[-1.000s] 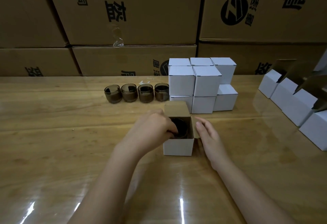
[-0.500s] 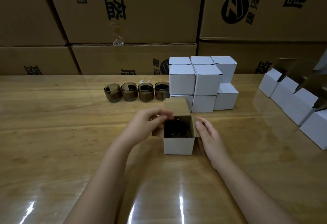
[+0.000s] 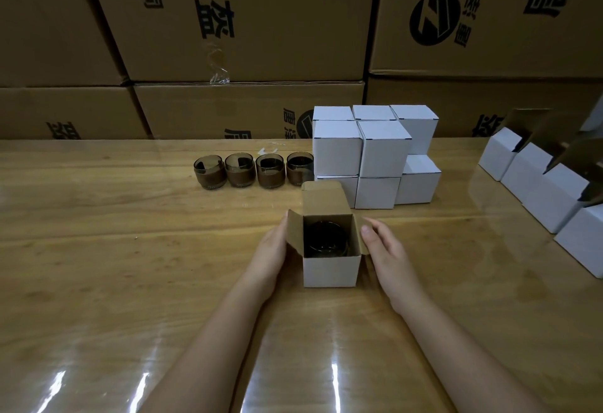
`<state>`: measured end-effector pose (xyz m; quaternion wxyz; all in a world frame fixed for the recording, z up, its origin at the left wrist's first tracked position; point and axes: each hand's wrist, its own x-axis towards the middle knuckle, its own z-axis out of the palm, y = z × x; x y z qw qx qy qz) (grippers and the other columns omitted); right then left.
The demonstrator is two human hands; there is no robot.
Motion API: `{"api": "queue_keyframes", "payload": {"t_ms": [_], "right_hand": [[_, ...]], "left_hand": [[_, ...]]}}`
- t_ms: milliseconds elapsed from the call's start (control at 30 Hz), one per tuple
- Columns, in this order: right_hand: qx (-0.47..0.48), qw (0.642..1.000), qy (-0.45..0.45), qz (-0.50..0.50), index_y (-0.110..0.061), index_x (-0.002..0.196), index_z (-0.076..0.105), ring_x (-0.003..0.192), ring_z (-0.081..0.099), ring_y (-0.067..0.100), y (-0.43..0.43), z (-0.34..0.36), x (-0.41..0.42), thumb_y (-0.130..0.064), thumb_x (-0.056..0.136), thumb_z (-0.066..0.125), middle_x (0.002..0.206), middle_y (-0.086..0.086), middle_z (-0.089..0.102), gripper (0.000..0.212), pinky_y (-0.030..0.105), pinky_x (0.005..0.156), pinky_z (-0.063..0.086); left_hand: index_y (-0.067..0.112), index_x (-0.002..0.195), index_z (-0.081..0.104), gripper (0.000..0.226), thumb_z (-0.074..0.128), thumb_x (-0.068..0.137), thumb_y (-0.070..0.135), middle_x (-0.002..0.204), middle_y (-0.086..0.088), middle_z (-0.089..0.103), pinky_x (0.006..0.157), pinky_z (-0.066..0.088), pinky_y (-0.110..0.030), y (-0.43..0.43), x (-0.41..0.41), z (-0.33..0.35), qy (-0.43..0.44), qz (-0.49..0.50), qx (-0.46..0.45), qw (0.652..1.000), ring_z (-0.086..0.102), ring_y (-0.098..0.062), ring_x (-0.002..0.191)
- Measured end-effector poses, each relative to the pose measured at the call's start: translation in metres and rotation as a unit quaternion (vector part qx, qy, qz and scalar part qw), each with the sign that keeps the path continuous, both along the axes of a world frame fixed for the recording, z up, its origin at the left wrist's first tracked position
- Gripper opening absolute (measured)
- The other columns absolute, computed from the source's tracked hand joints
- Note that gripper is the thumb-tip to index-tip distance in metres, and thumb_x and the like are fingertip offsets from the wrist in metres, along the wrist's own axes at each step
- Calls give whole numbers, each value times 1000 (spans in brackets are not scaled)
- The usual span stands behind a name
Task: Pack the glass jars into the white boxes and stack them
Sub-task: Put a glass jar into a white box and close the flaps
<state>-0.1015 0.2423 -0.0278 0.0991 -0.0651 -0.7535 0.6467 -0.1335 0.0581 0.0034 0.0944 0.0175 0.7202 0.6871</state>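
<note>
I see one jar (image 3: 326, 239) already down inside the open box (image 3: 331, 270) at the middle of the desk (image 3: 130, 249), its lid and side flaps not yet folded. The left hand (image 3: 272, 249) lies flat against the left flap, fingers straight. The right hand (image 3: 383, 246) flanks the right flap, fingers straight and together. Behind stands a stack of closed boxes (image 3: 368, 151), so I judge a good part done. To the stack's left, another four jars (image 3: 253, 171) wait in a row, and more white boxes (image 3: 548, 190) stand open at the right.
</note>
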Motion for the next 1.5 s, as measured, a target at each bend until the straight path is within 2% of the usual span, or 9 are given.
{"api": "queue_keyframes", "payload": {"t_ms": [67,233,433,767,867,1033,1167,1300,1500], "right_hand": [[1,1000,3,-1,-33,124,55,114,54,6,0,0,0,-42,95,48,121,-10,61,32,24,90,45],[1,1000,13,2,-29,127,55,109,57,2,-2,2,1,-42,95,48,115,-14,63,35,20,85,44],[-2,1000,3,-5,-30,125,55,113,54,4,-1,2,1,-41,95,49,120,-13,60,32,22,91,43],[-50,998,9,-42,-46,127,50,102,41,-20,3,2,2,-33,104,24,110,-39,46,37,12,87,34],[-32,999,10,-38,-45,127,46,93,46,-29,3,2,1,-21,104,32,108,-38,47,36,-2,74,37],[-29,1000,6,1,-31,128,51,102,57,-13,2,2,0,-1,96,47,111,-21,62,43,7,79,46],[-17,1000,1,16,-40,118,50,92,50,-25,-2,7,3,-17,100,44,109,-29,55,30,-3,70,39],[-25,999,-12,44,-47,115,49,113,48,-5,-4,12,7,-45,96,40,122,-21,55,21,12,88,39],[-9,997,-3,80,-31,132,51,115,54,3,-4,19,11,-55,76,54,123,-12,58,61,23,95,46]], "left_hand": [[35,108,65,40,39,90,60,114,10,67,93,43,-28,-2,1,0,5,-38,7,999,58,-7,108],[21,116,61,23,51,96,29,104,7,72,71,50,-13,-2,4,3,33,-109,24,993,67,-5,94],[11,116,58,22,50,95,8,103,-2,70,71,52,-17,2,2,-1,43,-91,25,995,66,-10,86],[21,107,63,17,48,98,20,93,9,72,68,49,-15,-1,0,-7,46,-92,49,994,66,-6,86],[19,107,62,18,48,98,14,93,10,72,68,49,-14,0,-1,-7,51,-93,53,993,66,-5,85],[16,111,61,18,50,97,12,95,8,72,68,50,-15,1,-1,-8,57,-87,65,992,66,-5,86],[13,105,61,14,52,96,9,92,7,71,71,52,-17,0,-1,-9,77,-81,57,992,65,-6,84],[12,107,62,16,52,95,8,95,4,70,75,51,-21,0,0,-10,85,-86,52,991,65,-9,87],[15,111,61,18,53,95,10,100,7,70,72,51,-16,0,0,-10,89,-85,54,991,66,-4,90]]}}
